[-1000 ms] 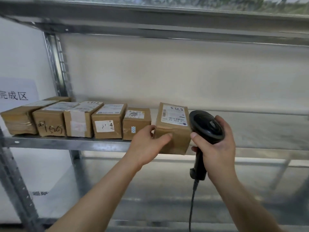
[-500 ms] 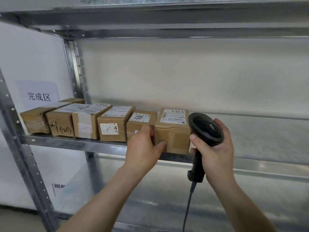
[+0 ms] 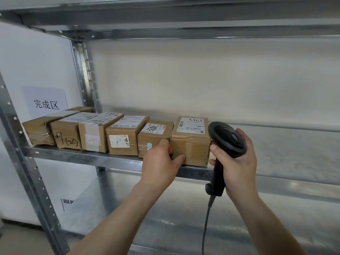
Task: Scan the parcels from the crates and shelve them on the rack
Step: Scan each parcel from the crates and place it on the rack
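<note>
Both hands are busy: the left hand [image 3: 161, 162] grips the front corner of the rightmost parcel [image 3: 191, 144] on the metal shelf [image 3: 88, 157], the right hand [image 3: 237, 162] clasps a black scanner [image 3: 227, 139] just beside it. Six more parcels stand leftward in a row; white wall behind.

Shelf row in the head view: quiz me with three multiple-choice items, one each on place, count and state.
1. Where is the parcel that the left hand touches?
A. right end of the row
B. left end
C. lower shelf

2. How many parcels front the shelf?
A. three
B. six
C. nine

3. What is the right hand doing?
A. hanging idle
B. pressing the wall
C. gripping the scanner

Answers: 1 A, nothing stands to its right. 2 B, six box fronts line the edge. 3 C, fingers wrap the black handle.
</note>
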A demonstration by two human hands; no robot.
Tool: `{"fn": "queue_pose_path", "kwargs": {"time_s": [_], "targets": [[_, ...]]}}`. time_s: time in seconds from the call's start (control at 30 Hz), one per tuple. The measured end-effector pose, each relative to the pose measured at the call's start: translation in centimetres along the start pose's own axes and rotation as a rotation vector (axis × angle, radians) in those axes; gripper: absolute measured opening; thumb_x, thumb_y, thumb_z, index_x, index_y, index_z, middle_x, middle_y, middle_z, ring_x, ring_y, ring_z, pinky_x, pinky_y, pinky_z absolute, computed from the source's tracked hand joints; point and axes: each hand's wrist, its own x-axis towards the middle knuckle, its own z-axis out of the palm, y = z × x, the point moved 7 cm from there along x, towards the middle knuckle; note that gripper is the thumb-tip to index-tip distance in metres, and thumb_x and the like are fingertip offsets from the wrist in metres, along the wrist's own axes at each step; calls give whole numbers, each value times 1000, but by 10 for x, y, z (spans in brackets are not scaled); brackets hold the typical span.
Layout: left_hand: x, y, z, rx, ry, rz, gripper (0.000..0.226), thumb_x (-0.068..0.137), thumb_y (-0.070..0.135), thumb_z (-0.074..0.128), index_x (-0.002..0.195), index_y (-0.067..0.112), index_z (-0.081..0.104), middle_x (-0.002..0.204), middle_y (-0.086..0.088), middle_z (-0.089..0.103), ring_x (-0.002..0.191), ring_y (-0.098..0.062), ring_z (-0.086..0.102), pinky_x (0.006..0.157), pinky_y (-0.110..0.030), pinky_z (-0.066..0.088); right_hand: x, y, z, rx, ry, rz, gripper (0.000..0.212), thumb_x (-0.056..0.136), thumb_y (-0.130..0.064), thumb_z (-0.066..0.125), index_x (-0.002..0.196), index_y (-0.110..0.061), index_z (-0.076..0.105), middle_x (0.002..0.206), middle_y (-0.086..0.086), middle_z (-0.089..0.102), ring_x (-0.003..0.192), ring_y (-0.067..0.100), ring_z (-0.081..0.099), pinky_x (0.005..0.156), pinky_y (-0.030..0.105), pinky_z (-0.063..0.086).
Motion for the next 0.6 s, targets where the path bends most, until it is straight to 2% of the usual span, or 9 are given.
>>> {"fn": "queue_pose_path", "kwargs": {"time_s": [0.2, 0.27, 0.33, 0.43, 0.6], "targets": [[0, -2, -2, 10, -22, -13, 36, 82, 40, 80, 80, 21, 49, 75, 7, 58, 71, -13, 56, 55, -22, 35, -2, 0, 0, -15, -1, -14, 75, 84, 7, 77, 147, -18, 44, 82, -29, 71, 65, 3, 69, 85, 57, 59], [-1, -3, -4, 18, -27, -17, 37, 82, 41, 80, 82, 21, 49, 75, 8, 57, 70, -11, 54, 54, -21, 34, -3, -1, -1, -38, 11, -25, 82, 77, -4, 87, 145, -23, 46, 98, -24, 72, 83, 7, 73, 90, 59, 58], [-3, -4, -6, 21, -34, -20, 38, 81, 41, 80, 81, 22, 47, 74, 9, 56, 68, -5, 51, 53, -20, 31, -6, -1, -4, -47, 40, -33, 85, 68, -16, 89, 143, -27, 49, 116, -14, 70, 104, 16, 72, 94, 59, 57], [-5, -5, -10, 32, -26, -10, 40, 79, 44, 81, 83, 21, 48, 73, 9, 56, 67, -5, 51, 53, -22, 32, -8, -1, -7, -43, 61, -54, 83, 67, -19, 89, 139, -33, 50, 124, -8, 68, 111, 20, 70, 97, 59, 55], [-16, -2, -21, 152, 25, 36, 40, 76, 54, 75, 89, 24, 52, 87, 7, 58, 76, -20, 60, 64, -34, 50, -17, -6, -8, -86, 50, -96, 84, 60, -36, 87, 135, -45, 51, 124, -16, 65, 119, 21, 66, 100, 57, 54]]}}
